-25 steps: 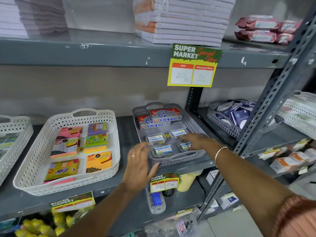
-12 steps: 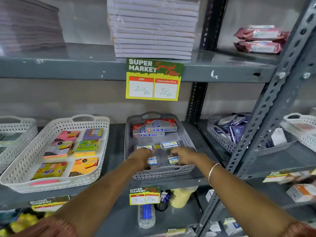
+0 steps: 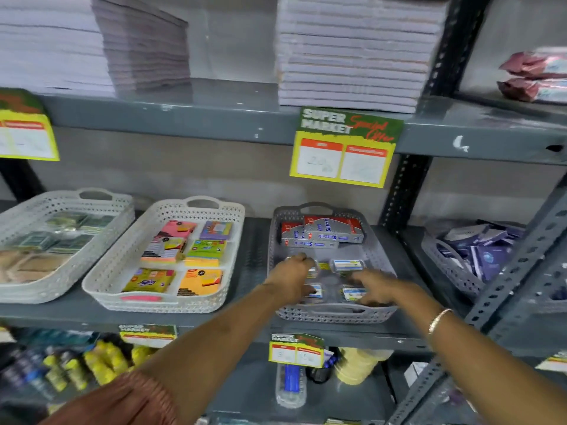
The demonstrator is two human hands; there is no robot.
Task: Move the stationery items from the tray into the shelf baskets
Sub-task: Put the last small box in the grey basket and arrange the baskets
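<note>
Since half a second ago, both hands are seen further forward over the small clear boxes, and the view has swung left, so that a second white basket [image 3: 61, 240] is now shown whole at the left.

Head view: the left hand [image 3: 293, 279] is held inside the grey basket [image 3: 334, 314], palm down, its fingers curled over the clear boxes [image 3: 348, 266] on the left side of the front half; whether one is pinched cannot be told through the blur. The right hand [image 3: 376, 288] is laid loosely spread over the boxes on the right side, near the front wall, with a bangle [image 3: 438, 320] worn at the wrist. Red and silver cartons [image 3: 325, 236] are stacked at the back of the same basket. Just beside it, on the same shelf [image 3: 254, 250], a white basket [image 3: 165, 289] is filled with coloured sticky-note pads [image 3: 181, 250]. A yellow price tag [image 3: 346, 147] is hung from the shelf above, under a stack of paper [image 3: 356, 53].
</note>
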